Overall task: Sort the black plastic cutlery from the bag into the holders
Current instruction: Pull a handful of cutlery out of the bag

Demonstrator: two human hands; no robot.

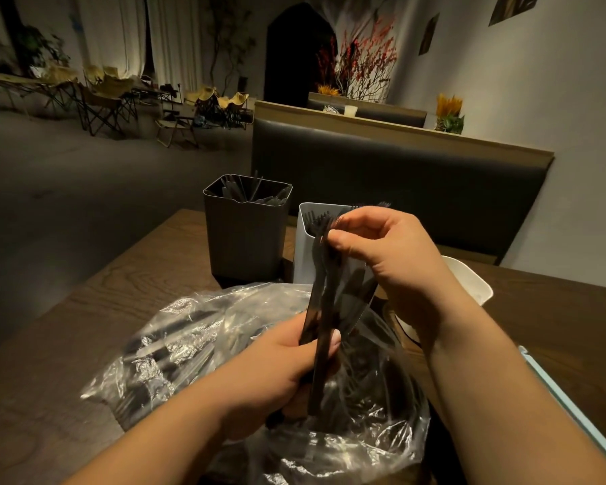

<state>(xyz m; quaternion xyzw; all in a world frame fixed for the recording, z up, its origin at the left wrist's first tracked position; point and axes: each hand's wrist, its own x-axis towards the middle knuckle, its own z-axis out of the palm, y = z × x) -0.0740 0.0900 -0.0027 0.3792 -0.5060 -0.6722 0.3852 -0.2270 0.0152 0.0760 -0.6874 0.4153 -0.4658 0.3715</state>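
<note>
Left hand (287,365) clenched round forks (324,309) above bag (196,344); right hand (392,260) pinches fork tops, to pull some for white holder (303,253) behind bag

dim warm light, bag (196,330) glare (crinkled plastic), edges bowed

Clear crinkled plastic bag (196,348), glossy, at 6 o'clock. Black plastic cutlery (324,302), smooth, slight sheen. Desk (49,372): dark wood, visible grain, matt. Dark holder (245,236) at 11 o'clock matt; white holder (303,253) smooth, satin. Bench back (399,176) looks like dark leather.
</note>
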